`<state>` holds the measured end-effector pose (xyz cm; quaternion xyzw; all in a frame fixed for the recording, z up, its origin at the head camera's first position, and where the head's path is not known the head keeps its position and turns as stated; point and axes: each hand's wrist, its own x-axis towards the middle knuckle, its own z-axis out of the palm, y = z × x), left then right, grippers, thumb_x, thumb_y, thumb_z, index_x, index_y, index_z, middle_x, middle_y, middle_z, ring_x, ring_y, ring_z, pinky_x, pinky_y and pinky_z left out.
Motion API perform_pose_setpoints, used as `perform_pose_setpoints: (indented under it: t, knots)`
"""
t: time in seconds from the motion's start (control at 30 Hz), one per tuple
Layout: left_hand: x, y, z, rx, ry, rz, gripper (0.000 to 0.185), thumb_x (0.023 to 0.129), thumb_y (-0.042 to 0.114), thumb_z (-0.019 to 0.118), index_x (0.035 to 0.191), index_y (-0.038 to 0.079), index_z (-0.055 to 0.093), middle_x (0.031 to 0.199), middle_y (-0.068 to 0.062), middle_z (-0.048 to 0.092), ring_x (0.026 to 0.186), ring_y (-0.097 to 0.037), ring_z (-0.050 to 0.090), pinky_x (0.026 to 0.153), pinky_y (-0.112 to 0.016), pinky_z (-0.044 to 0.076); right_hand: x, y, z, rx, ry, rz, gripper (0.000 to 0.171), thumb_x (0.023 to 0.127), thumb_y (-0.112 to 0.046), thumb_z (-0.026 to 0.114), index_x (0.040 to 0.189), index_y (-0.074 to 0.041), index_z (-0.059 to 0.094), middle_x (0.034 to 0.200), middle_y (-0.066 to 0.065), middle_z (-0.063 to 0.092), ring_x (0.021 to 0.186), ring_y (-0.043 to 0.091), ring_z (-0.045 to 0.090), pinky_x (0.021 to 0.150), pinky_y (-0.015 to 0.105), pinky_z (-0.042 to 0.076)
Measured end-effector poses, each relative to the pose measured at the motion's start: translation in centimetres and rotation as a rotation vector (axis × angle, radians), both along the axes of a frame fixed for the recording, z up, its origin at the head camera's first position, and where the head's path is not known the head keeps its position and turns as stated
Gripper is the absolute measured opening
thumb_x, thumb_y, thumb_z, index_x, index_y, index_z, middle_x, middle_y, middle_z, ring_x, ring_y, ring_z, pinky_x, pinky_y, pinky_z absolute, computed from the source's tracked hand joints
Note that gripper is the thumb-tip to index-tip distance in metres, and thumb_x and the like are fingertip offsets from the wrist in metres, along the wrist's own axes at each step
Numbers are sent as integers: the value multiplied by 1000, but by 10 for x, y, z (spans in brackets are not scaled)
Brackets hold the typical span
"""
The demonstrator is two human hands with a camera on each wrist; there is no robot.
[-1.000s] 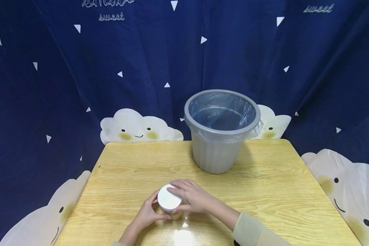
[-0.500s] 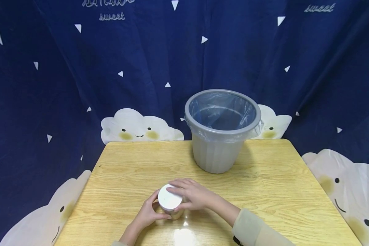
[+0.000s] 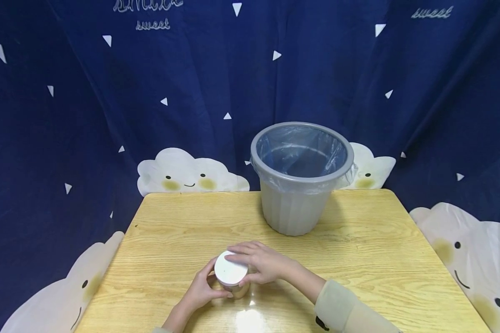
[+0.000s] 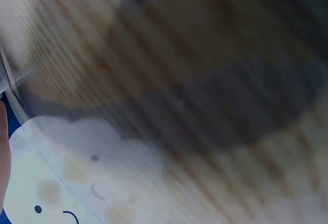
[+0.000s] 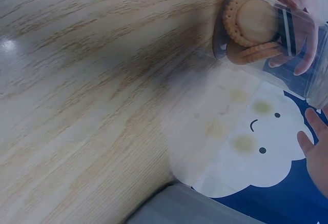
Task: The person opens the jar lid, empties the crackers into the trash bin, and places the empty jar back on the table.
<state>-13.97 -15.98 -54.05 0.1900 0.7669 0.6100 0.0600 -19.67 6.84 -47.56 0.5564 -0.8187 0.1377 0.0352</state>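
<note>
A clear jar (image 5: 287, 70) with a white lid (image 3: 228, 272) stands on the table near its front, in the head view. My left hand (image 3: 201, 287) holds the jar's side low down, thumb in front and fingers behind. From the right, my right hand (image 3: 266, 264) grips the lid, its thumb at the rim and its fingers over the top and far edge. Round biscuits (image 5: 252, 21) lie at the jar's bottom in the right wrist view. Mostly blurred wood fills the left wrist view, with a sliver of finger (image 4: 4, 152) at its left edge.
A grey bin (image 3: 293, 208) lined with a clear plastic bag stands at the back of the wooden table (image 3: 183, 222), right of centre. Behind and around hangs a dark blue curtain (image 3: 200, 69) with white triangles and clouds.
My right thumb and fingers have shifted slightly around the lid's edge, counterclockwise seen from above. The left hand and the jar stay almost where they were.
</note>
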Motion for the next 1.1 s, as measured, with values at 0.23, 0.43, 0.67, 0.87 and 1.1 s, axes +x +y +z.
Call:
perform_pose_setpoints:
  t: [0.23, 0.43, 0.67, 0.87, 1.1]
  knots:
    - [0, 0, 0, -7, -20, 2, 92, 59, 9, 84, 137, 7, 35, 130, -11, 45, 115, -4, 44, 98, -36, 43, -1, 0, 3, 42, -20, -14, 67, 82, -52, 56, 139, -20, 39, 144, 2, 36, 130, 24, 35, 107, 44, 30]
    - [1, 0, 1, -26, -27, 10, 92, 60, 10, 83, 137, 7, 34, 131, -10, 46, 115, -4, 44, 98, -37, 43, -2, 0, 3, 49, -46, -15, 67, 82, -52, 56, 139, -21, 39, 145, 1, 35, 131, 23, 34, 108, 44, 29]
    - [1, 0, 2, -41, -34, 22, 92, 60, 10, 84, 137, 7, 35, 131, -8, 46, 115, -4, 43, 99, -38, 43, -3, 0, 3, 59, -73, -8, 65, 84, -50, 55, 139, -22, 38, 146, 0, 33, 132, 22, 31, 108, 46, 28]
    - [2, 1, 3, -51, -21, 30, 92, 59, 12, 84, 137, 7, 36, 130, -8, 47, 115, -6, 44, 98, -36, 43, -3, 0, 5, 63, -102, -6, 65, 83, -47, 58, 140, -22, 37, 147, 0, 31, 133, 23, 30, 108, 47, 27]
    - [2, 0, 2, -50, -15, 21, 92, 60, 12, 84, 137, 7, 35, 130, -8, 47, 116, -5, 44, 98, -35, 44, -1, 0, 5, 74, -121, -17, 65, 84, -48, 58, 140, -23, 37, 147, 0, 30, 133, 23, 30, 108, 48, 27]
